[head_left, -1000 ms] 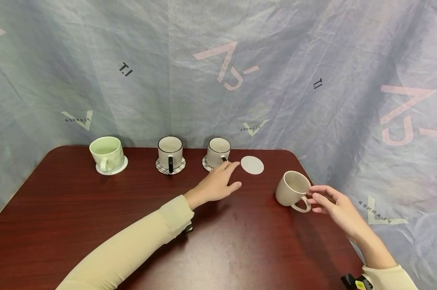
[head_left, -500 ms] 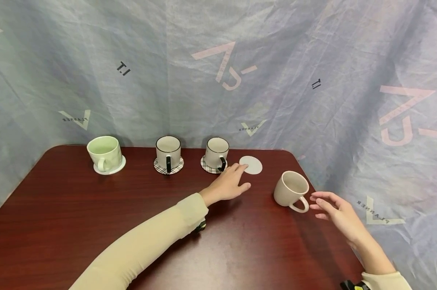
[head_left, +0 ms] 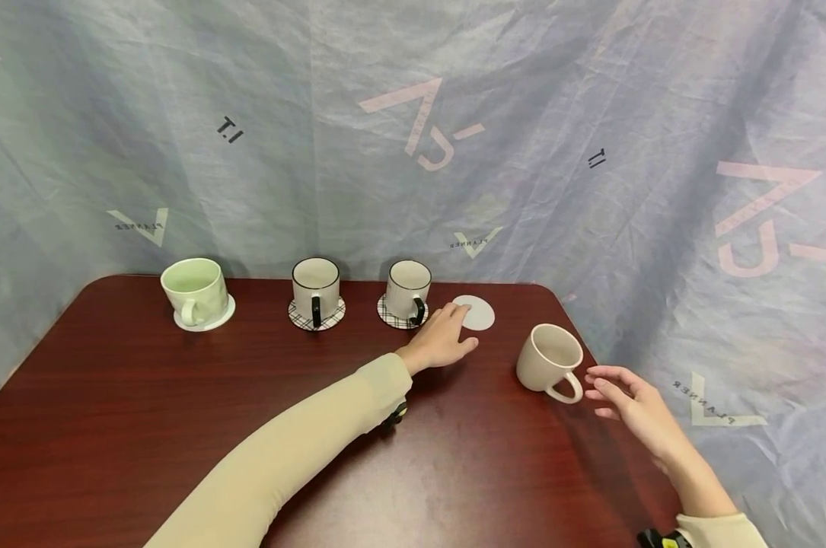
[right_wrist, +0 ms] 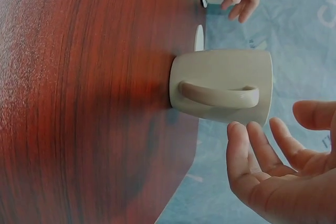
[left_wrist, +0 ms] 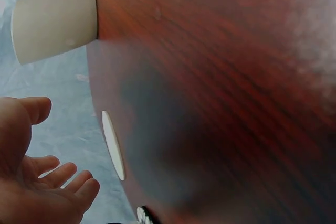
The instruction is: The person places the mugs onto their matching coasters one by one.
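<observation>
A plain white round coaster [head_left: 479, 313] lies flat near the back right of the table. Over its left edge reaches my left hand [head_left: 442, 340], fingers loosely extended and thumb apart; the left wrist view shows a gap between this hand and the coaster [left_wrist: 113, 145]. A beige mug [head_left: 548, 359] stands upright on bare wood, its handle toward my right hand [head_left: 625, 403]. That hand hovers beside the handle with relaxed, slightly bent fingers, holding nothing. In the right wrist view the fingertips [right_wrist: 237, 129] are close to the mug [right_wrist: 220, 66]; contact is hard to tell.
Along the back edge stand a green mug [head_left: 196, 291] on a white coaster and two black-rimmed mugs, the left one [head_left: 314, 288] and the right one [head_left: 407, 289], on checked coasters. A grey printed cloth [head_left: 303, 137] hangs behind the wooden table [head_left: 145, 396].
My left hand has moved right, from before the right black-rimmed mug to the white coaster. My right hand has drawn slightly away from the beige mug's handle.
</observation>
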`<state>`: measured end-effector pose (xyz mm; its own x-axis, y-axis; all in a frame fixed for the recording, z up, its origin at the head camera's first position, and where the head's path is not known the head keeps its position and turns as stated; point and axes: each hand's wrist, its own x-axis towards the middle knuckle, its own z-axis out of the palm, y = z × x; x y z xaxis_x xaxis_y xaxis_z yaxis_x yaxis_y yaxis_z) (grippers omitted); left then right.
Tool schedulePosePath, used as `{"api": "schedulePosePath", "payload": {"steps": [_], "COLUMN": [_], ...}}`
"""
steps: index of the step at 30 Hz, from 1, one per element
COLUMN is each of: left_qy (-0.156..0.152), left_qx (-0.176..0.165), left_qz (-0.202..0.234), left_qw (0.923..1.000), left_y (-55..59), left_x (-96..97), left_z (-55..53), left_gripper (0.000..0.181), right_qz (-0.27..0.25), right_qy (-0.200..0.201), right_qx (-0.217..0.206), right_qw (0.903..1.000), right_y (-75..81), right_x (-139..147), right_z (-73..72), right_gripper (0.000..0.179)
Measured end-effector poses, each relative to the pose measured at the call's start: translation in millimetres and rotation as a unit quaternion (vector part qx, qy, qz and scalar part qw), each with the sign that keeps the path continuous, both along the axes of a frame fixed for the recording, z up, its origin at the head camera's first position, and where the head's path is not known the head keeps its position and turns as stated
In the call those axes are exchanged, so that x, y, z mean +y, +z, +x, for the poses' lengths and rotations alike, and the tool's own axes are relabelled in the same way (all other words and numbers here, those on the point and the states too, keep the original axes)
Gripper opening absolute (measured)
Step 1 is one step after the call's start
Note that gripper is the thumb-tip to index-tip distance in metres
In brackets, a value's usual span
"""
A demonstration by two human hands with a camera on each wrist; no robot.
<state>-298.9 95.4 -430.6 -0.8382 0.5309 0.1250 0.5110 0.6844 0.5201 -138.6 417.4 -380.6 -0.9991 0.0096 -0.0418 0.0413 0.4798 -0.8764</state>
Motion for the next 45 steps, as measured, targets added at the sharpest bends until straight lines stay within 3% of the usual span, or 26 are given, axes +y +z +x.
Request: {"api": "schedulePosePath", "payload": {"steps": [11, 19, 31, 45], "left_qy": [0.022, 0.035, 0.053, 0.075], "left_qx": [-0.009, -0.026, -0.046, -0.043], "left_qz": [0.018, 0.008, -0.018, -0.033], "left_qw": [0.9995, 0.9990, 0.9974, 0.9957], "left_y": [-9.6, -16.7, -37.6, -37.2], "left_x": [12.3, 17.9, 24.5, 23.4], "left_z": [-20.0, -29.8, -50.5, -53.4], "left_gripper": [0.069, 0.070, 0.071, 0.069], "right_qz": [0.009, 0.008, 0.025, -0.001], "right_qy": [0.000, -0.011, 0.001, -0.006], "right_qx": [-0.002, -0.003, -0.021, -0.029], "right_qw": [1.0000, 0.9999, 0.9995, 0.9996], "right_y": [-2.4, -7.6, -15.5, -23.3], "right_x": [2, 6, 5, 6], "right_z": [-0.4, -1.7, -8.7, -7.1], "right_gripper": [0.047, 0.045, 0.050, 0.046]}}
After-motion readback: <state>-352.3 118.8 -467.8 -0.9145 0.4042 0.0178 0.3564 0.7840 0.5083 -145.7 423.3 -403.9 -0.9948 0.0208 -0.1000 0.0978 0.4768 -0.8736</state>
